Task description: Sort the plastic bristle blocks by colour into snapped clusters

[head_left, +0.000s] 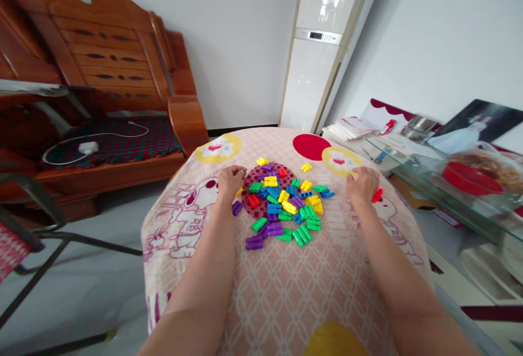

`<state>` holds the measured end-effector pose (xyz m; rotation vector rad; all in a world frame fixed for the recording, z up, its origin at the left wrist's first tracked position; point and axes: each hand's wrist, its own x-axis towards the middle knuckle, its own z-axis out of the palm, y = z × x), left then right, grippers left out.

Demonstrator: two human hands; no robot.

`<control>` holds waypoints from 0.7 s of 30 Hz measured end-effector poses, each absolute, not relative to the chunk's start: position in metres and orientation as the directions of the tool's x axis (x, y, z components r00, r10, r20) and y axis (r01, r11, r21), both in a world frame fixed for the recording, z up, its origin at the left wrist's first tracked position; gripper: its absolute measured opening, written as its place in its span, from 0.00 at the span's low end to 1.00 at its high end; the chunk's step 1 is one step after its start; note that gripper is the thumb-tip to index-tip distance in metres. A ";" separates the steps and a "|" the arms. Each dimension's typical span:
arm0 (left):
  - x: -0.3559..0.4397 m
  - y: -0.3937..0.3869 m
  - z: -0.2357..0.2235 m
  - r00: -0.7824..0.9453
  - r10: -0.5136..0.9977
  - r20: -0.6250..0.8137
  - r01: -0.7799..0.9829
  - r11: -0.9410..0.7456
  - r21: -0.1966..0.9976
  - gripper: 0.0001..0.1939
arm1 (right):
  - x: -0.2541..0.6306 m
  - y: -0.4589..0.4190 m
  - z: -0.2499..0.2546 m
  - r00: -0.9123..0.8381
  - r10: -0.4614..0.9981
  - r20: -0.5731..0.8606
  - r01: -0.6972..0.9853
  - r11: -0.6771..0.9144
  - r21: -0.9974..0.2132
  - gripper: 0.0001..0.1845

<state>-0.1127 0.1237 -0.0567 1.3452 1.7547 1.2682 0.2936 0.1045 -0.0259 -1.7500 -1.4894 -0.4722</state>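
A loose pile of small plastic building blocks (pixel 287 208), shaped like joined tubes in green, yellow, blue, purple and red, lies on the round patterned tablecloth (pixel 281 290). My left hand (pixel 231 182) is at the left edge of the pile with its fingers drawn together; whatever they may hold is hidden. Just beside it are a yellow block (pixel 239 191) and a purple block (pixel 237 207). Apart from the pile, my right hand (pixel 363 182) is bent over the cloth, thumb and forefinger slightly apart, with nothing visible between them. Red blocks (pixel 377 195) lie against its outer side.
A wooden bench (pixel 110 61) with a white charger (pixel 87 148) stands at the left. On the right, a glass-topped table (pixel 441 187) bears a red bowl (pixel 469 177) and papers. A tall white air conditioner (pixel 310 72) stands behind; a metal-framed chair (pixel 49 235) is at lower left.
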 end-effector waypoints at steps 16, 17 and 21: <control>-0.113 0.119 -0.053 -0.362 0.931 0.043 0.121 0.001 0.993 0.16 | 0.051 0.049 -0.036 -0.571 0.741 0.352 0.752 0.645 -0.138 0.09; -0.113 0.120 -0.053 -0.362 0.931 0.038 0.113 0.003 0.994 0.15 | 0.052 0.050 -0.036 -0.580 0.743 0.332 0.755 0.644 -0.123 0.10; -0.114 0.125 -0.057 -0.368 0.930 0.026 0.056 -0.006 0.998 0.13 | 0.054 0.048 -0.029 -0.607 0.750 0.263 0.757 0.646 -0.097 0.10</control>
